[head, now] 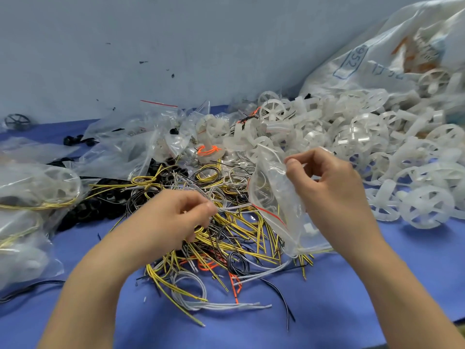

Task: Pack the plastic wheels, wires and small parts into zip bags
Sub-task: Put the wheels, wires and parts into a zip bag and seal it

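- The blue tabletop (pixel 327 311) carries everything, and loose wire ends reach towards its near edge; a careless drag could sweep them off.
- The big clear sack (pixel 377 54) at the far right spills its pile of plastic wheels (pixel 352 127) right up to your work. Bump it and wheels may roll into the wires.
- The tangle of wires (pixel 239 238), yellow, black, grey and orange, lies between your two hands. Loops cross each other, so pulling one strand probably lifts its neighbours too.
- Filled bags (pixel 37 187) sit at the left, beside a heap of small black parts (pixel 98 205); keep the pull away from them.
- The zip bag (pixel 274 197) hangs over the tangle, its red-lined mouth turned towards your left. The film is limp, so the mouth may fold closed as the wire arrives.
- Your right hand (pixel 332 187) pinches the bag's upper rim between thumb and forefinger; that one hold alone may not keep the mouth open.
- Your left hand (pixel 176 217) is curled, its fingertips pinching a grey wire (pixel 234 208) that runs towards the bag. A springy end could flick back out.
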Motion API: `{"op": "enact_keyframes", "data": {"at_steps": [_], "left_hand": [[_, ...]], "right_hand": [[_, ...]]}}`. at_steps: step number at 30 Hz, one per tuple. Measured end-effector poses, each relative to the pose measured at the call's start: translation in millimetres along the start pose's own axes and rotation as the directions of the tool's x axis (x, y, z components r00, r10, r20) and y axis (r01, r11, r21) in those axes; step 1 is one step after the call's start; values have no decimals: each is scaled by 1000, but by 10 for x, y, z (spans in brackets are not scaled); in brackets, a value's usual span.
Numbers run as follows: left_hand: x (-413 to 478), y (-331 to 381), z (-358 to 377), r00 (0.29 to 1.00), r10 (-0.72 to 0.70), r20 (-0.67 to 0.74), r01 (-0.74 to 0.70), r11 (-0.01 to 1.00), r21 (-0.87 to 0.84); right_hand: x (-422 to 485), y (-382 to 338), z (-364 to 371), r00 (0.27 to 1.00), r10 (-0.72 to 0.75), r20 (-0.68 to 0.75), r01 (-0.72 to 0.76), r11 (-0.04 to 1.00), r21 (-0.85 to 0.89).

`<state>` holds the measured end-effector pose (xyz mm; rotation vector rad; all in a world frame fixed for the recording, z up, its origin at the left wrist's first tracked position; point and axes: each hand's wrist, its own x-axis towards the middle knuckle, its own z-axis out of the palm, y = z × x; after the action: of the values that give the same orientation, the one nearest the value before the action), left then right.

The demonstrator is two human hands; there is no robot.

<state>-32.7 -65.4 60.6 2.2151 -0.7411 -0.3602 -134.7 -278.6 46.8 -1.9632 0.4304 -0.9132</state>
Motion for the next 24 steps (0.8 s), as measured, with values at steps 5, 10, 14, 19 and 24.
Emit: {"op": "enact_keyframes", "data": {"at_steps": [5, 10, 14, 19, 24], "left_hand": [[-79, 48, 245, 962, -131, 241, 53, 950, 307], [-142, 105, 423, 928, -271, 255, 90, 828, 553], [-148, 144, 530, 939, -282, 195, 101, 772, 628], [-200, 201, 511, 976, -217, 20, 130, 653, 746], [-300, 301, 254, 979, -55, -198, 181, 687, 704]], "right_hand": [[-12, -5, 11, 1000, -6, 3, 6, 1000, -9], [-16, -3, -7, 1000, -6, 5, 6, 1000, -12], [-14, -10, -9, 1000, -5, 0, 5, 1000, -30], [-14, -14, -17, 1000, -4, 8, 4, 1000, -15], [-25, -9, 5, 999, 4, 46, -4, 1000, -11]]}}
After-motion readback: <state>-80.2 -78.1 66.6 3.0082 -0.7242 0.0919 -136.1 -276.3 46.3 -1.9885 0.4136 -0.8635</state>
